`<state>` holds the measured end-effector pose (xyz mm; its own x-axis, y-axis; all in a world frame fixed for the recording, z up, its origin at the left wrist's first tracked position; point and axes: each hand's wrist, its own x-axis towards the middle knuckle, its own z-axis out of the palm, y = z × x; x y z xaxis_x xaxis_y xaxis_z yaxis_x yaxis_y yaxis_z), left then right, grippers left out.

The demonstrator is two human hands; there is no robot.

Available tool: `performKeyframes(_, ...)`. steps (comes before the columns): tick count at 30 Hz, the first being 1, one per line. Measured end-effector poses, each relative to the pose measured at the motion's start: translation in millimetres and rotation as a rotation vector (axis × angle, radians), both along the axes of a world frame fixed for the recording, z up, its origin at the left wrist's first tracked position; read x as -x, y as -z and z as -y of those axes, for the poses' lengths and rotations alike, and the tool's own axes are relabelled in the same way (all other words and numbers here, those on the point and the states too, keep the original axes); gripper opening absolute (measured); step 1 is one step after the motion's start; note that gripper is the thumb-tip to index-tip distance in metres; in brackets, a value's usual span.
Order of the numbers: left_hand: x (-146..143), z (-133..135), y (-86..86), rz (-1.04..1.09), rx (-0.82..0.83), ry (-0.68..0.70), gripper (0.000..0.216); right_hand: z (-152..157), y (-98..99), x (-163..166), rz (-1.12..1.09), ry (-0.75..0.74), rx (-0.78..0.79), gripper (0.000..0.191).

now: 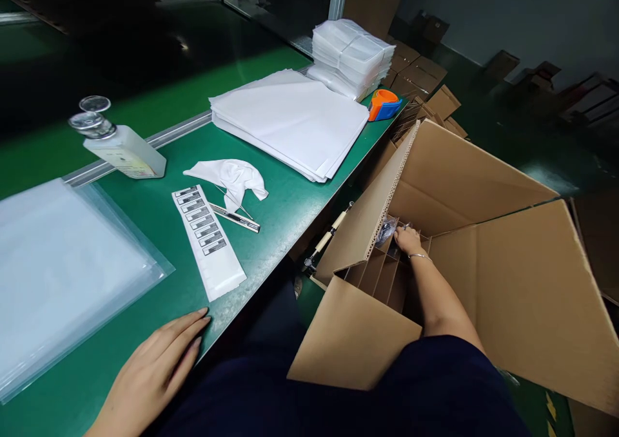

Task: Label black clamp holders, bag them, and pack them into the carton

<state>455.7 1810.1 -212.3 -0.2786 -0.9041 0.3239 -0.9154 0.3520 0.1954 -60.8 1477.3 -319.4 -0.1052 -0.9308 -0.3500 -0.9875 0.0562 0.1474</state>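
Observation:
My left hand (157, 359) lies flat on the green table, fingers stretched out and holding nothing. Just beyond its fingertips is a strip of white labels (207, 247) with black print. My right hand (407, 239) reaches down into an open cardboard box (522, 282), its fingers curled among the cardboard dividers (382, 272). Beside those fingers sits a small item in a clear plastic bag (386, 231). What the right fingers grip is mostly hidden. A utility knife (236, 218) and a crumpled white cloth (235, 176) lie behind the labels.
Clear plastic bags (72, 263) cover the table's left side. A pump bottle (128, 153) stands behind. Further along are white sheets (290, 118), a tied bundle of plastic bags (353, 57) and an orange-and-blue tape dispenser (384, 105). Cardboard boxes (423, 76) stand on the floor.

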Motion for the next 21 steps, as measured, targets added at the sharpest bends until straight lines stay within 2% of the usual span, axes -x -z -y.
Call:
performKeyframes(4,0,1,0.8,0.011,0.008,-0.004,0.027,16,-2.2,-4,-0.011,-0.008,-0.077,0.034)
performKeyframes(8,2,1,0.6,0.014,0.012,-0.02,0.027,27,-9.7,-11,-0.023,-0.021,-0.029,0.035)
performKeyframes(15,5,2,-2.0,-0.005,0.021,-0.044,0.026,33,5.9,-35,0.005,-0.064,-0.073,0.031)
performKeyframes(18,5,1,-2.5,-0.026,0.005,-0.06,0.026,41,-7.6,-29,0.015,-0.09,-0.05,0.03)
performKeyframes(21,5,0,-1.2,-0.039,-0.01,-0.067,0.026,53,-36.1,-11,0.025,-0.121,-0.007,0.026)
